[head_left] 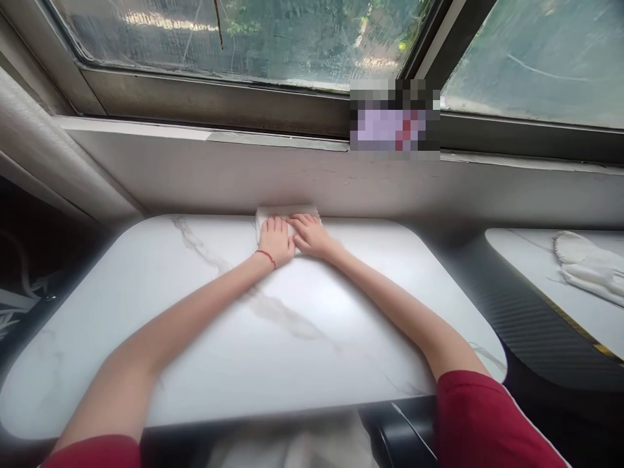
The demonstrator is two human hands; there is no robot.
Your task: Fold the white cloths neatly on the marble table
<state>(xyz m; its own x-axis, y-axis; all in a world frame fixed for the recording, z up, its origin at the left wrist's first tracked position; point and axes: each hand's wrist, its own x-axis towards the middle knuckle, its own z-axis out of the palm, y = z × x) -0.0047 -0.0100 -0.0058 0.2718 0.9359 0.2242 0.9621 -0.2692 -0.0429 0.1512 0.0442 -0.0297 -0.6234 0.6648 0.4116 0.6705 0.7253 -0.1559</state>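
Both my arms reach forward across a white marble-patterned table [205, 351]. My left hand [275, 239], with a red string on its wrist, and my right hand [309, 235] lie side by side, fingers stretched flat, pressing on a folded white cloth [287, 212]. The cloth sits at the table's far edge, against the grey wall below the window. Most of the cloth is hidden under my hands.
A grey sill and a large dirty window [273, 39] rise behind the table. To the right stands a second white table [536, 266] with a white glove [587, 263] on it. A dark gap separates the two tables. A dark seat edge [400, 435] is below me.
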